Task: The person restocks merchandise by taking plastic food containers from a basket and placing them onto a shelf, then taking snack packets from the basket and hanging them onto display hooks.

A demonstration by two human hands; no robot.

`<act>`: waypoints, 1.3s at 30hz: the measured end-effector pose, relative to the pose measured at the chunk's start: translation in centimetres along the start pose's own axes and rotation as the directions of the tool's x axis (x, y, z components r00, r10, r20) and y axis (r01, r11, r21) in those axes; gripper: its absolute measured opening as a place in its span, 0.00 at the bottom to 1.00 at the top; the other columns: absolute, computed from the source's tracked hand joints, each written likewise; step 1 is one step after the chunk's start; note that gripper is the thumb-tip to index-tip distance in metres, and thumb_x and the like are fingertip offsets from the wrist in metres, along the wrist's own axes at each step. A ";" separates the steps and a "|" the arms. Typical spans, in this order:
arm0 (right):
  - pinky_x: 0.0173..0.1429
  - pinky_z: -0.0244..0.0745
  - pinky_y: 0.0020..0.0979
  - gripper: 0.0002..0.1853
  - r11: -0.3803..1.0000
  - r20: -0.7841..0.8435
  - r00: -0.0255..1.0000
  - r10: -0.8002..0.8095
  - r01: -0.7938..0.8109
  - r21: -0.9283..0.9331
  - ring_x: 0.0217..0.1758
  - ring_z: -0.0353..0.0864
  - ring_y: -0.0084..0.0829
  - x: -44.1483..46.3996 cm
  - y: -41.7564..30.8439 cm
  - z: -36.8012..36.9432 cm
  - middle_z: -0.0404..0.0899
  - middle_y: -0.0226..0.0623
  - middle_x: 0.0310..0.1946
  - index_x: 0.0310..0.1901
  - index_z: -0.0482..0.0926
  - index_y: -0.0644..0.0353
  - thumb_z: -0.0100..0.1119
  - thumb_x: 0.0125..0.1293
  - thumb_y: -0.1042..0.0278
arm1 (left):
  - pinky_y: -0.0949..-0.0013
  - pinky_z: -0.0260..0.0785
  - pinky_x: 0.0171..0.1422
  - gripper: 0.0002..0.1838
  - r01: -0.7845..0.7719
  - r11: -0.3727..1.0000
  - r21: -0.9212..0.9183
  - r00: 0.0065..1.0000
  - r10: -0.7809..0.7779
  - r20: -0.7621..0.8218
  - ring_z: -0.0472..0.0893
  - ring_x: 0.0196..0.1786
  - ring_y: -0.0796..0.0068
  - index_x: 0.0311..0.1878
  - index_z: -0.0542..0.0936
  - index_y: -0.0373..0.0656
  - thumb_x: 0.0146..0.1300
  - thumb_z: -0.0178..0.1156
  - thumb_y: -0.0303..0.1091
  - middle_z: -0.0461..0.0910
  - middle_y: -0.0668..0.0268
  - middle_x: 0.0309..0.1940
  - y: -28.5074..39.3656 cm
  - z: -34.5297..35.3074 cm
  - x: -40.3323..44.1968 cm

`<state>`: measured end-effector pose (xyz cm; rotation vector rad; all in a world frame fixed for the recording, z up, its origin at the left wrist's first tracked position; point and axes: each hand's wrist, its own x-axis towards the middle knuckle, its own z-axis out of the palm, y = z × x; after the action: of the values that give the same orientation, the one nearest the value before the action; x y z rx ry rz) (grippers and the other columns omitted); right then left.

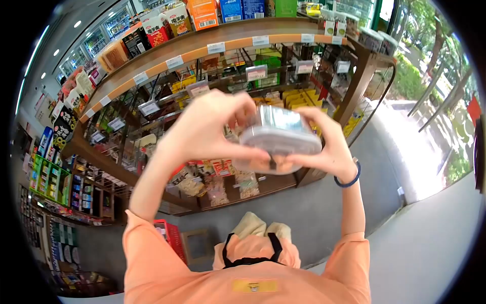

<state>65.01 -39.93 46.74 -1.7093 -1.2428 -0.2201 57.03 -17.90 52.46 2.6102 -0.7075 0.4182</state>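
A clear plastic container (281, 142) with a pale rim and orange-brown contents is held up between my two hands, in front of the shelf. My left hand (212, 126) grips its left side, thumb along the front. On the right side, my right hand (326, 142) holds it, thumb at the lower front edge and fingers at the top. The container is tilted and slightly blurred; its label, if any, cannot be read.
A wooden store shelf (278, 38) with price tags curves ahead, carrying boxed snacks (202, 13) on top and packets below. Clear jars (334, 24) stand at its right end. A red crate (173, 238) is on the floor, lower left. Trees show through glass at right.
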 end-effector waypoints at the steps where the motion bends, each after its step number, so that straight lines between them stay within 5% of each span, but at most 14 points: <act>1: 0.45 0.68 0.27 0.33 0.997 -0.029 0.998 -0.056 0.054 -0.058 0.38 0.73 0.30 2.0 0.1 -1.3 0.74 0.38 0.37 0.46 0.70 0.65 0.72 0.38 0.58 | 0.71 0.62 0.36 0.28 -0.059 0.996 0.063 0.997 0.061 -0.042 0.73 0.28 0.73 0.36 0.73 0.43 0.35 0.71 0.49 0.74 0.68 0.25 -0.8 -1.3 1.6; 5: 0.44 0.69 0.25 0.31 0.933 -0.148 0.943 -0.297 0.253 -0.257 0.38 0.74 0.26 10.1 2.3 -5.2 0.75 0.36 0.35 0.46 0.72 0.59 0.72 0.37 0.58 | 0.72 0.67 0.40 0.26 -0.107 0.989 0.105 0.975 0.125 -0.184 0.75 0.34 0.75 0.40 0.74 0.38 0.41 0.68 0.45 0.77 0.65 0.31 -3.9 -5.3 7.4; 7: 0.44 0.71 0.27 0.34 0.973 -0.149 0.970 -0.191 0.167 -0.159 0.39 0.77 0.30 13.7 2.4 -6.9 0.77 0.35 0.36 0.51 0.69 0.56 0.71 0.41 0.56 | 0.71 0.67 0.43 0.24 -0.132 0.962 0.239 0.947 0.194 -0.256 0.76 0.36 0.76 0.41 0.74 0.38 0.45 0.66 0.46 0.78 0.65 0.33 -5.7 -7.3 9.9; 12: 0.51 0.68 0.29 0.35 0.947 -0.011 0.987 -0.161 0.151 -0.283 0.49 0.73 0.30 21.7 5.1 -10.5 0.73 0.40 0.45 0.58 0.63 0.51 0.66 0.47 0.60 | 0.71 0.67 0.45 0.29 -0.074 0.956 0.284 0.909 0.182 -0.375 0.76 0.38 0.74 0.44 0.74 0.41 0.49 0.60 0.57 0.78 0.63 0.34 -11.0 -8.7 15.0; 15: 0.49 0.70 0.31 0.34 0.927 0.042 0.993 -0.114 0.122 -0.354 0.46 0.75 0.32 24.6 8.0 -11.3 0.75 0.39 0.44 0.55 0.68 0.54 0.66 0.46 0.50 | 0.71 0.68 0.43 0.32 -0.047 0.968 0.247 0.930 0.133 -0.342 0.77 0.36 0.73 0.44 0.74 0.39 0.49 0.58 0.61 0.78 0.61 0.32 -15.2 -8.3 17.9; 26: 0.52 0.66 0.31 0.35 0.910 0.172 0.971 0.164 -0.081 -0.407 0.47 0.74 0.32 27.7 12.9 -14.4 0.75 0.39 0.43 0.54 0.69 0.57 0.67 0.44 0.50 | 0.66 0.70 0.40 0.47 0.062 0.983 0.172 0.964 -0.015 -0.264 0.79 0.33 0.60 0.34 0.77 0.33 0.35 0.51 0.78 0.78 0.52 0.26 -18.8 -5.5 24.3; 37: 0.46 0.66 0.27 0.32 0.902 0.313 0.930 0.193 -0.042 -0.429 0.41 0.73 0.27 26.7 15.7 -15.8 0.76 0.38 0.38 0.51 0.69 0.60 0.66 0.46 0.52 | 0.66 0.70 0.41 0.47 0.131 0.979 0.158 0.980 -0.104 -0.169 0.79 0.33 0.61 0.34 0.77 0.32 0.36 0.51 0.77 0.78 0.52 0.27 -17.8 -3.0 25.0; 38: 0.45 0.66 0.26 0.32 0.915 0.311 0.936 0.162 -0.025 -0.402 0.40 0.73 0.26 26.6 15.6 -15.7 0.76 0.38 0.37 0.51 0.69 0.60 0.66 0.46 0.52 | 0.70 0.69 0.41 0.39 0.166 0.974 0.152 0.980 -0.145 -0.140 0.79 0.35 0.66 0.39 0.76 0.33 0.43 0.58 0.67 0.79 0.53 0.30 -17.6 -3.1 25.0; 39: 0.45 0.66 0.26 0.32 0.928 0.311 0.941 0.132 -0.007 -0.373 0.40 0.73 0.25 26.4 15.7 -15.7 0.76 0.37 0.36 0.50 0.69 0.60 0.66 0.46 0.51 | 0.70 0.69 0.41 0.39 0.169 0.974 0.152 0.980 -0.149 -0.133 0.79 0.35 0.66 0.39 0.76 0.33 0.43 0.58 0.67 0.79 0.53 0.30 -17.7 -2.9 25.0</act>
<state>95.64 -35.58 61.93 -2.1808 -1.4472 -0.1283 86.68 -12.91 59.19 2.7396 -0.4364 0.6022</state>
